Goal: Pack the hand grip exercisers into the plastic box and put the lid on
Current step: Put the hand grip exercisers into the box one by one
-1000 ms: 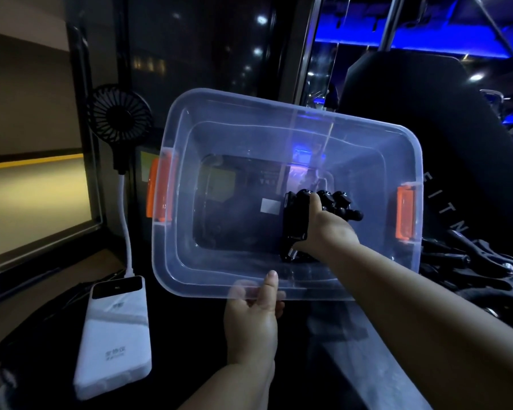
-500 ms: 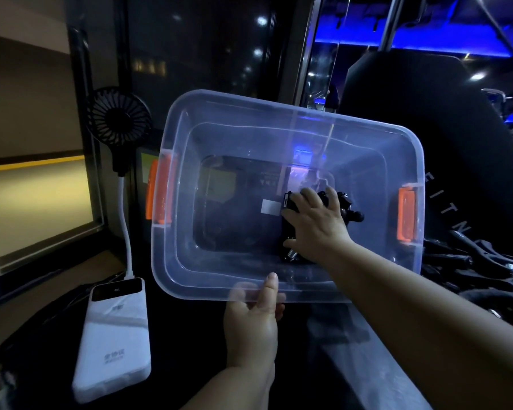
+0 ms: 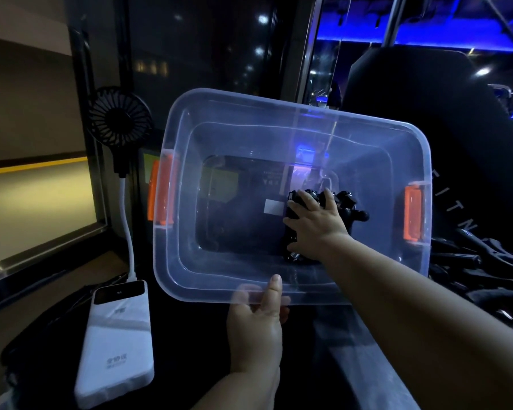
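A clear plastic box with orange latches is tilted up towards me. My left hand grips its near rim, thumb over the edge and fingers showing through the plastic underneath. My right hand reaches inside, fingers spread and fairly straight, and rests on a black hand grip exerciser lying at the right of the box bottom. More black exercisers lie in a heap to the right, outside the box. No lid is in view.
A white power bank lies at the lower left, its cable running up to a small black fan. A dark padded seat back stands behind the box at the right. Dark glass fills the background.
My right hand has loosened from gripping the exerciser, and its fingers now lie spread over it on the box bottom. The box and my left hand have hardly moved.
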Demonstrator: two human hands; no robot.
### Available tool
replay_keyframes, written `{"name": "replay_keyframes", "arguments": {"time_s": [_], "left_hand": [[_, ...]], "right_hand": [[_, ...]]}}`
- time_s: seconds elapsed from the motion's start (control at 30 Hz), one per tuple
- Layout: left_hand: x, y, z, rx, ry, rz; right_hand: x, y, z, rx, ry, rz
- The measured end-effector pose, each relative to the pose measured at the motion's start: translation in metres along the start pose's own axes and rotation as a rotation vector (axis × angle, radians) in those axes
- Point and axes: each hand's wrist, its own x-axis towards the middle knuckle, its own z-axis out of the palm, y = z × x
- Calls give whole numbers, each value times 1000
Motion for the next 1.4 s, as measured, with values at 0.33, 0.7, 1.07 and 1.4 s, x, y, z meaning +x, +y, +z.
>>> {"name": "replay_keyframes", "arguments": {"time_s": [0.33, 0.7, 1.07, 1.4], "left_hand": [[2, 0, 0, 49, 5, 20], [-3, 2, 1, 109, 11, 44], [-2, -1, 2, 106, -6, 52], [-3, -2, 1, 126, -3, 63]], "right_hand": [[-17, 5, -16, 171, 88, 14], [-127, 58, 15, 463, 726, 192], [-209, 92, 71, 747, 559, 691], [-232, 108, 99, 822, 97, 1040]]}}
